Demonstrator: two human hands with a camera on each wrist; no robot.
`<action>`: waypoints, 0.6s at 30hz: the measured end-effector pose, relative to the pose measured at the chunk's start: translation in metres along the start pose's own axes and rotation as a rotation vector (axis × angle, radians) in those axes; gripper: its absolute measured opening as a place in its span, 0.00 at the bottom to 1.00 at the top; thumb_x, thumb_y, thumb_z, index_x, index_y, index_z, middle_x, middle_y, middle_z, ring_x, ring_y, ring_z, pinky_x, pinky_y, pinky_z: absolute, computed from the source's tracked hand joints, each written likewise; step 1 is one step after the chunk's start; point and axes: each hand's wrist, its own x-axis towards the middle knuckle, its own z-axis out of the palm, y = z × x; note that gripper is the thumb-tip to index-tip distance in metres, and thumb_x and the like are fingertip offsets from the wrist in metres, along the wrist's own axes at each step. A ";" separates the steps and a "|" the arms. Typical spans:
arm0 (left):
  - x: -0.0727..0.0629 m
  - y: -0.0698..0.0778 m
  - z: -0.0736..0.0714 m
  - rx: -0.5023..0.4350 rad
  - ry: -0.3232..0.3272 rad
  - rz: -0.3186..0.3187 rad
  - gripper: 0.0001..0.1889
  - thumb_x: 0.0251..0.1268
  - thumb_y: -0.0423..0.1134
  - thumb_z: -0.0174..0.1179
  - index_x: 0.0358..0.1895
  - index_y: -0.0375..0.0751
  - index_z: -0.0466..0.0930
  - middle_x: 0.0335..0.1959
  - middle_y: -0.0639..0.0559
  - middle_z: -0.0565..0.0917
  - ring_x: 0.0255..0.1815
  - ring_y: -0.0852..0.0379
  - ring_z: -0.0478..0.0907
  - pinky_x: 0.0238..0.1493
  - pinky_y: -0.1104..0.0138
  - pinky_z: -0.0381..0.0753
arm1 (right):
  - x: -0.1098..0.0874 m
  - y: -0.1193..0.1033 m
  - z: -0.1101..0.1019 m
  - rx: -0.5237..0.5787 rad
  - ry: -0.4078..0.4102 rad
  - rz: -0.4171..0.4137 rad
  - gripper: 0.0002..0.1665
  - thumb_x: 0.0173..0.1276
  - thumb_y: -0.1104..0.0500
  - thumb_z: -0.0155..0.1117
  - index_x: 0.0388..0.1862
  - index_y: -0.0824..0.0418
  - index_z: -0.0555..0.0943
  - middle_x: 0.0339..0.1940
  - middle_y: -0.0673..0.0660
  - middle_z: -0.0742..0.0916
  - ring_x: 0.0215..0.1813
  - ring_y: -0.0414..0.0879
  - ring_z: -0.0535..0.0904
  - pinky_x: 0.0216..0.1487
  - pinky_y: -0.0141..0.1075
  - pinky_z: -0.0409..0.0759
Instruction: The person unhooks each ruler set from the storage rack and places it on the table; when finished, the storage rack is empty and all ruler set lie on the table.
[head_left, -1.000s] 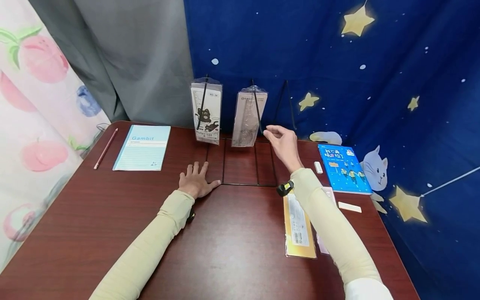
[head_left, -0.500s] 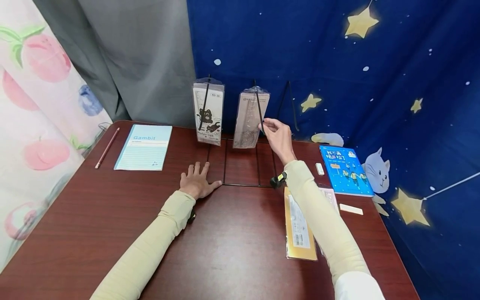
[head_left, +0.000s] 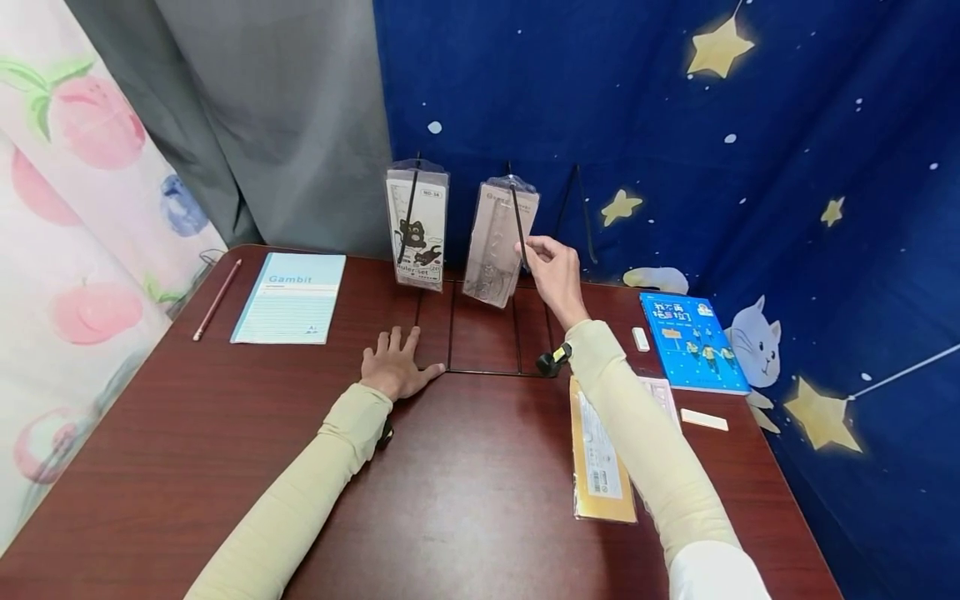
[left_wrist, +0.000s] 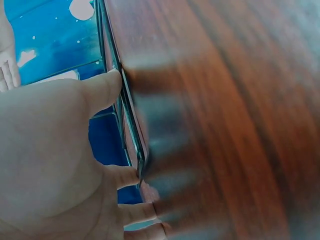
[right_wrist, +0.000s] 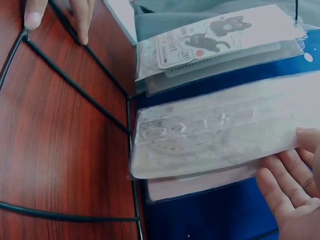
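Note:
My left hand (head_left: 396,365) lies on the table with its fingers spread, the thumb at the front corner of a black wire display rack (head_left: 487,371). In the left wrist view its thumb and fingertips meet the rack's dark wire (left_wrist: 131,117). My right hand (head_left: 555,271) pinches the right edge of a clear-bagged ruler set (head_left: 501,242) hanging on the middle hook. The right wrist view has the thumb on the front of that ruler set (right_wrist: 215,130) and the other fingers behind its edge. Another pack lies behind it.
A ruler set with black cats (head_left: 420,225) hangs on the left hook; the right hook (head_left: 587,217) holds nothing. Notebook (head_left: 292,300) and pencil (head_left: 217,300) lie left. Right are a blue book (head_left: 693,342), white erasers (head_left: 705,419) and a yellow pack (head_left: 611,492) partly under my right arm.
My right hand has moved left from near the hook's tip to the middle ruler set's edge. That set's lower end has swung left and forward. My left hand has stayed put.

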 end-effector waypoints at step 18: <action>-0.001 0.001 -0.001 0.005 -0.010 -0.002 0.47 0.76 0.69 0.45 0.86 0.46 0.43 0.86 0.34 0.47 0.86 0.33 0.44 0.79 0.37 0.53 | -0.020 -0.011 -0.011 0.219 -0.108 0.130 0.18 0.78 0.59 0.62 0.55 0.74 0.85 0.48 0.73 0.89 0.30 0.34 0.87 0.50 0.49 0.88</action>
